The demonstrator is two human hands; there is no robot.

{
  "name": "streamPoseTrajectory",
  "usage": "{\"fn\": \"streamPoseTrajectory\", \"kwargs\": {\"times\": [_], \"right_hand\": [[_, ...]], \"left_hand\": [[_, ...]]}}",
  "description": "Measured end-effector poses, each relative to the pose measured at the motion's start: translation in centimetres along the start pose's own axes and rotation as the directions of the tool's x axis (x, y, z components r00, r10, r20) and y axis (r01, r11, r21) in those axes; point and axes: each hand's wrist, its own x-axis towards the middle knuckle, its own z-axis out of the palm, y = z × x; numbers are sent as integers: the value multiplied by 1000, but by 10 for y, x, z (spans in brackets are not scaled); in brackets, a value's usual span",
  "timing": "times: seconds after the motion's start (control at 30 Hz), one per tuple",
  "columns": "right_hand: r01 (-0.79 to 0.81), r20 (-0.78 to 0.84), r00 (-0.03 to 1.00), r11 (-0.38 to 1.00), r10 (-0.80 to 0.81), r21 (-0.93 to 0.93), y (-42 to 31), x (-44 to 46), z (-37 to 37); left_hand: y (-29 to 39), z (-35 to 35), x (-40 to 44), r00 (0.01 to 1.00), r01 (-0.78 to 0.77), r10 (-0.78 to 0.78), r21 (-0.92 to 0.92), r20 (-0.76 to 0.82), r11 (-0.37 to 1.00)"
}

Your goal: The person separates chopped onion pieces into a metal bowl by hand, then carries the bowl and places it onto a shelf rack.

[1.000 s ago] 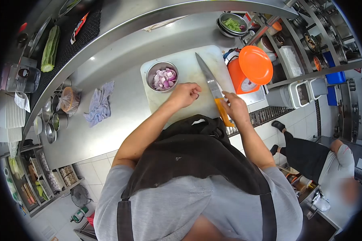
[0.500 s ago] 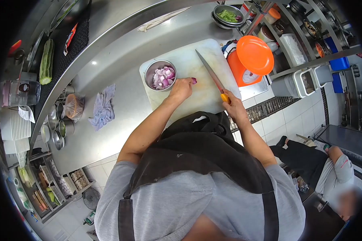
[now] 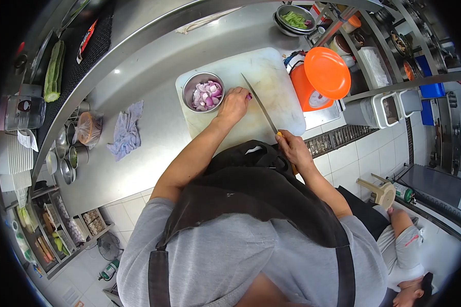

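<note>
On the white cutting board (image 3: 266,61), my left hand (image 3: 233,106) is closed on a small piece of red onion (image 3: 249,96), just right of a steel bowl (image 3: 186,97). Cut chunks of red onion (image 3: 207,95) fill much of that bowl. My right hand (image 3: 295,148) grips a long knife (image 3: 261,106) by its yellow handle near the board's lower right edge. The blade slants up and left across the board, its middle close to the onion piece. Whether the edge touches the onion, I cannot tell.
An orange kitchen scale (image 3: 307,89) stands right of the board. Bowls of chopped greens (image 3: 295,20) sit behind it. A crumpled cloth (image 3: 126,130) lies on the steel counter (image 3: 156,158) at left. Another person (image 3: 402,245) is at lower right, near a stool (image 3: 381,193).
The knife has shifted left, bringing its blade nearer the onion piece. My right hand has moved slightly down. The other person has moved lower, and a stool now shows.
</note>
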Motion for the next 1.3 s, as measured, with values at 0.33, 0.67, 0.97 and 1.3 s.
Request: {"fn": "streamPoseTrajectory", "kwargs": {"times": [0.33, 0.67, 0.97, 1.3], "right_hand": [[40, -14, 999, 998, -40, -48, -4, -6, 1], [-6, 7, 1000, 999, 6, -42, -6, 13, 6], [69, -243, 952, 906, -184, -417, 25, 6, -13], [173, -290, 916, 925, -278, -339, 10, 41, -18]], "left_hand": [[-1, 4, 4, 999, -11, 12, 16, -48, 1000], [-3, 5, 5, 997, -47, 48, 17, -57, 999], [2, 2, 6, 1000, 29, -29, 12, -11, 999], [20, -32, -28, 982, 87, -90, 21, 169, 996]]}}
